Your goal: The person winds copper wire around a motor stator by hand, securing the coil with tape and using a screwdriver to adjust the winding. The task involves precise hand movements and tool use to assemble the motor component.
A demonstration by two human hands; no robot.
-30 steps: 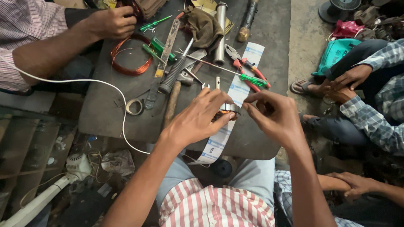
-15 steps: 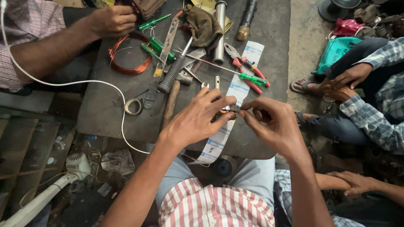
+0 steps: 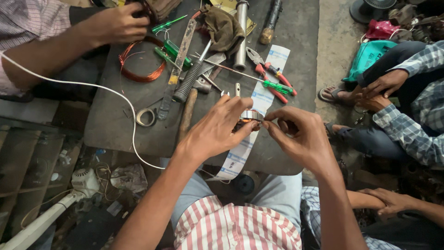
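My left hand (image 3: 217, 127) and my right hand (image 3: 300, 136) meet over the near edge of a dark work slab (image 3: 115, 125). Between their fingertips sits a small round metal part with copper winding (image 3: 251, 115), gripped from both sides. Most of it is hidden by my fingers. Under my hands a long white paper strip (image 3: 259, 104) with blue print runs from the slab down past its edge.
Tools crowd the slab: red-handled pliers (image 3: 273, 76), green screwdrivers (image 3: 169, 48), a hammer (image 3: 187, 111), a metal tube (image 3: 240, 34), a tape roll (image 3: 145, 116), a copper wire coil (image 3: 138, 69). Another person's hand (image 3: 118, 23) rests at top left. A white cable (image 3: 92, 88) crosses. People sit at right.
Both hands stay on the small wound part. My right fingers have shifted slightly along it and the hands sit a little lower over the strip.
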